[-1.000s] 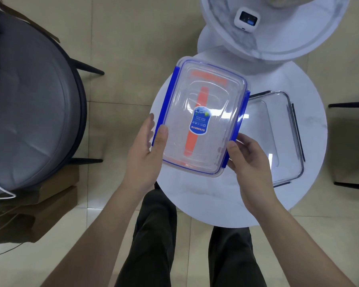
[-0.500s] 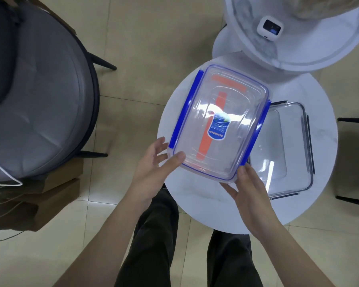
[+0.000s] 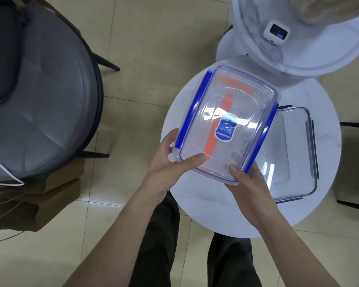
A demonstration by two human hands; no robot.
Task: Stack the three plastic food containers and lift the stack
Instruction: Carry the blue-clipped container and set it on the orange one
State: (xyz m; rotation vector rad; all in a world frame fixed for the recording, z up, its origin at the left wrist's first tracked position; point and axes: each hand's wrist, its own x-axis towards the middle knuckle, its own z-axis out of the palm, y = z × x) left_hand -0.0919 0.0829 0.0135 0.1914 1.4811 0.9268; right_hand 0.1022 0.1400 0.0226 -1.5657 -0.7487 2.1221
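Observation:
A clear plastic container with blue side clips (image 3: 226,123) is held above the white round table (image 3: 216,208). Through its lid I see an orange-banded shape, perhaps another container inside or below; I cannot tell which. My left hand (image 3: 170,162) grips its near left corner, thumb on the lid. At the near right corner my right hand (image 3: 247,181) holds it, thumb on top. A clear container with dark clips (image 3: 292,154) lies on the table to the right, partly under the held one.
A second, higher white round table (image 3: 298,59) stands behind, with a small white device (image 3: 276,34) on it. A grey cushioned chair (image 3: 35,96) fills the left side. Brown boxes (image 3: 39,195) and a white cable lie on the tiled floor. My legs are below.
My left hand has closed on the container's near left corner, with its thumb now on the lid. My right thumb has come onto the lid. The container stays above the table.

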